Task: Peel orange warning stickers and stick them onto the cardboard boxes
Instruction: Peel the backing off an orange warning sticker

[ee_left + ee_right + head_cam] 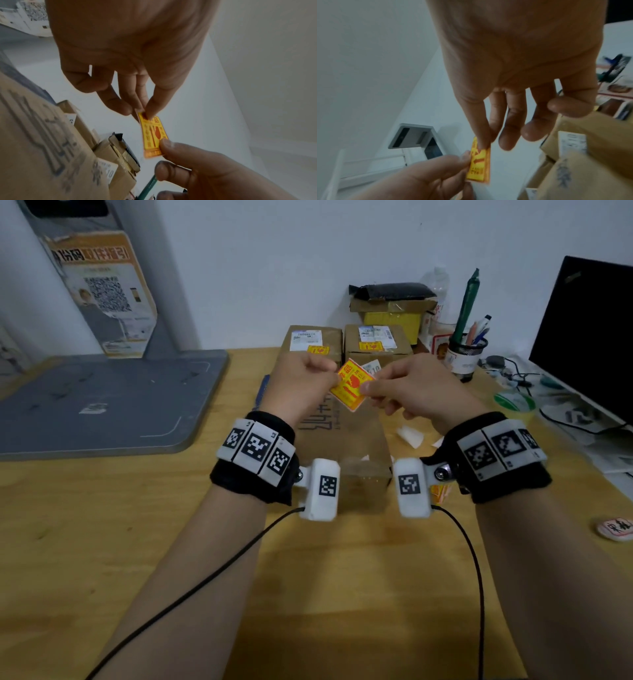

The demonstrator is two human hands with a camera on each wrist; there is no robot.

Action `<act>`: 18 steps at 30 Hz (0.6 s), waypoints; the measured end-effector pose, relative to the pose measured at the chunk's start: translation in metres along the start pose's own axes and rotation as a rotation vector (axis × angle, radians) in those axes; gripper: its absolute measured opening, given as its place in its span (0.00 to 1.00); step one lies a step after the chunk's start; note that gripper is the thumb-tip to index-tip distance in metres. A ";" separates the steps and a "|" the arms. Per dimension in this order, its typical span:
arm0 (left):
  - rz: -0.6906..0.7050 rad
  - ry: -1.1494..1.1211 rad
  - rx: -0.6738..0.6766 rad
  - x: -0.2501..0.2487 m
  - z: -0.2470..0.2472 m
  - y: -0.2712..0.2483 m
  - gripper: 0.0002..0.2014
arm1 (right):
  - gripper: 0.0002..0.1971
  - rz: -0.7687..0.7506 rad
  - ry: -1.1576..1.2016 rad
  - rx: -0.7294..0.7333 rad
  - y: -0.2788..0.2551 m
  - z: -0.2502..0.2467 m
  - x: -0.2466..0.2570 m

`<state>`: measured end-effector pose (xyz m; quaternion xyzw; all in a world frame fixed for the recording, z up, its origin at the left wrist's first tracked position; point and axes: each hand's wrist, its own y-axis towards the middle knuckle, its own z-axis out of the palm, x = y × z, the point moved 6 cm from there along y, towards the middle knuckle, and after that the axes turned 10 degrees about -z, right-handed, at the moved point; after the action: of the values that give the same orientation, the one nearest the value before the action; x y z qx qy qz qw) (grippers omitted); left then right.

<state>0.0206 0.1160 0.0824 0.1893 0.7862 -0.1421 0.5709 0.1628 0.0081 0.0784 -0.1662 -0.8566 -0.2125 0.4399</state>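
Both hands hold one orange-yellow warning sticker in the air above a long cardboard box. My left hand pinches its upper left corner between thumb and fingers. My right hand pinches its right edge. The left wrist view shows the sticker with a red glass symbol, held at both ends. In the right wrist view the sticker is seen edge-on. Two smaller cardboard boxes stand behind, each with an orange sticker on it.
A grey scale platform fills the left of the wooden table. A pen holder, cables and a dark monitor crowd the right. White backing scraps lie beside the long box. More stickers show under my right wrist.
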 end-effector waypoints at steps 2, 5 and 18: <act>0.032 -0.055 -0.027 -0.003 -0.011 0.006 0.07 | 0.08 -0.029 0.007 0.041 0.005 0.009 0.006; 0.064 -0.100 -0.029 -0.003 -0.018 0.015 0.08 | 0.09 -0.063 0.028 0.023 0.014 0.013 0.011; 0.127 -0.149 -0.104 0.003 -0.025 0.030 0.14 | 0.07 -0.181 0.122 -0.072 0.036 0.010 0.009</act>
<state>0.0124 0.1540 0.0874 0.1978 0.7343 -0.0785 0.6446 0.1679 0.0447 0.0883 -0.0908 -0.8315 -0.2918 0.4639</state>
